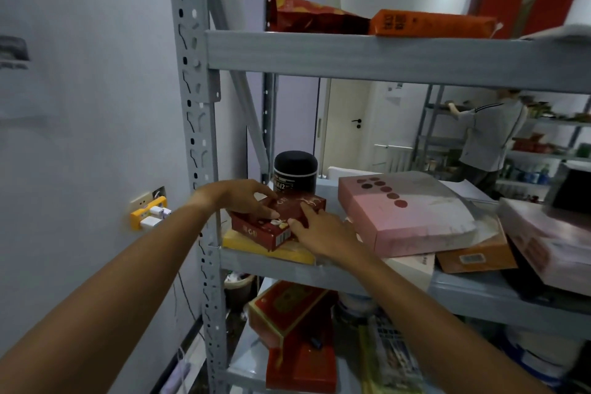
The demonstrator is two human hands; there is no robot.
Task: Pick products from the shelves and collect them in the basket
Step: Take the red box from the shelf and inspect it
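- Hands first: the left hand (246, 198) curls its fingers over the far left end of a dark red box (278, 221), and the right hand (323, 230) pinches the near right corner with thumb and forefinger; both are gripping the box.
- Location: the red box lies on a flat yellow packet (271, 249) at the left end of the middle shelf (319, 269), just in front of a black jar (295, 174).
- Handling, as a judgement: it looks like thin printed cardboard, light and fairly stiff, with a glossy skin that could slip under a loose pinch. Holding it by the two short ends, as now, seems the safest grip; squeezing the broad top could dent it.
- Edges: the upright post (204, 169) stands close to the left wrist, and the upper shelf beam (383, 57) hangs overhead, so a high lift is likely to be cramped.
- Neighbours: a pink box (406, 214) sits just right of the right hand on a stack of flat cartons; the jar is near enough behind to be knocked.
- Open room: the clear way out appears to be straight back toward the person, over the shelf lip.
- Basket: none can be made out for certain in this view.
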